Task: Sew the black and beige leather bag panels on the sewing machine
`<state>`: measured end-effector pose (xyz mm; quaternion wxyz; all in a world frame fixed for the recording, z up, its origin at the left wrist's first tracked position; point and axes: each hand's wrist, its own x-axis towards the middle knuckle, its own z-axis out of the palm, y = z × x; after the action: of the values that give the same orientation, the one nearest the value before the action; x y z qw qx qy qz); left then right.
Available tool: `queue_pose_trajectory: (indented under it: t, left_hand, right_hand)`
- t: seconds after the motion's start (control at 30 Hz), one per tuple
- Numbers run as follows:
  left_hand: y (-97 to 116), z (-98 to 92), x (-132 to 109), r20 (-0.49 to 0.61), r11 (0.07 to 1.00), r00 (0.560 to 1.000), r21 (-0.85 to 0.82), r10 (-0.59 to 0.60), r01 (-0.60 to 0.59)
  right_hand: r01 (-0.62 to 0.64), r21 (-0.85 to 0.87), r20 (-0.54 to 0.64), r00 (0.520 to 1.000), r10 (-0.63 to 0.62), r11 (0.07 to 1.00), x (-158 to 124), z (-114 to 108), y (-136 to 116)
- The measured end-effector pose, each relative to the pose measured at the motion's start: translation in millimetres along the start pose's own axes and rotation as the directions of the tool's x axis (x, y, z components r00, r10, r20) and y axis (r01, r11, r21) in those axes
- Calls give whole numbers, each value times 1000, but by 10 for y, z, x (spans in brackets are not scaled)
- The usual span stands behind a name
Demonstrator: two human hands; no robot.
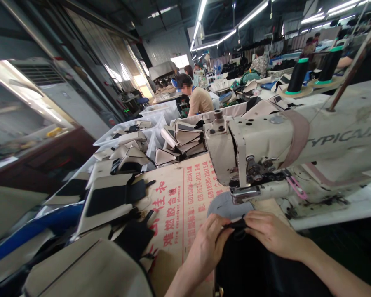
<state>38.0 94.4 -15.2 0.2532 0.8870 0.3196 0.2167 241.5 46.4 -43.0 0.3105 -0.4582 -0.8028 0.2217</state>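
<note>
Two bare hands close on a black strap [238, 225] at the top edge of a piece of black fabric [250, 268]. The left hand [208, 243] pinches the strap between thumb and curled fingers, and the right hand [273, 234] clamps it from the other side, fingers shut with no gap showing. The fabric hangs below the grip, toward the person. Just beyond the fingertips sits the needle end of a sewing machine [253, 152], and that closeness looks like the main hazard: fingers this near the working parts could be caught if the strap slips forward. Dark strap on dark fabric would also make a crooked edge hard to spot. Left of the grip lies a cardboard sheet [179, 198] printed in red. Beyond that are loose stacks of beige and black cut pieces [108, 198], which look liable to slide if nudged. Farther off, thread cones [298, 76] stand behind the machine, and a co-worker [200, 101] sits at another table.
</note>
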Motion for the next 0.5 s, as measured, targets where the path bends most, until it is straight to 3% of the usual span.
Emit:
queue_pose_trajectory:
  t: [0.27, 0.4, 0.5]
  left_hand:
    - [-27, -20, 5, -19, 999, 999, 16, 47, -47]
    - [-1, 15, 24, -54, 1000, 998, 20, 22, -21]
    - [-7, 59, 21, -98, 1000, 995, 22, 14, -12]
  right_hand:
    - [-107, 29, -44, 993, 108, 994, -10, -29, -47]
    - [61, -224, -80, 993, -81, 973, -43, 1, -13]
    - [111, -293, -35, 991, -127, 950, -35, 30, 13]
